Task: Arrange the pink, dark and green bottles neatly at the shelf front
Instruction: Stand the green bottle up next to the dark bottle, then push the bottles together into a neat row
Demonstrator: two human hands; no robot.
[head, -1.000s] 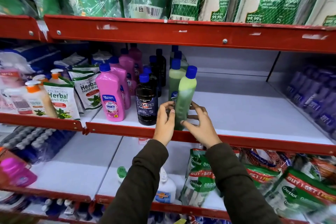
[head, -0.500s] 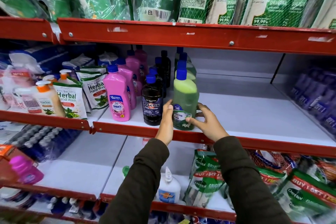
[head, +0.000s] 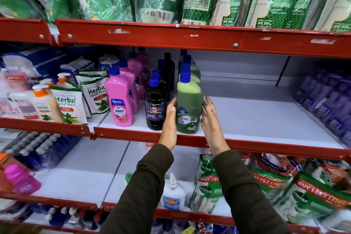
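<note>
Moments earlier tilted in a two-handed grip, the front green bottle (head: 189, 109) stood upright at the lip of the red-edged shelf (head: 247, 145), label outward, seen from the head camera. The left hand (head: 169, 119) lay flat against the bottle's side with fingers straight, while the right hand (head: 209, 118) had let go and hovered just beside it, fingers spread, holding nothing. That put green level with the dark bottle (head: 155, 109) just beside it and the pink bottle (head: 118, 100) farther left, each heading its own file toward the back. By these signs the front row looked all but finished, needing perhaps a nudge. Bare white shelf ran wide to the right, as far as the purple bottles (head: 326, 104), leaving room to withdraw.
</note>
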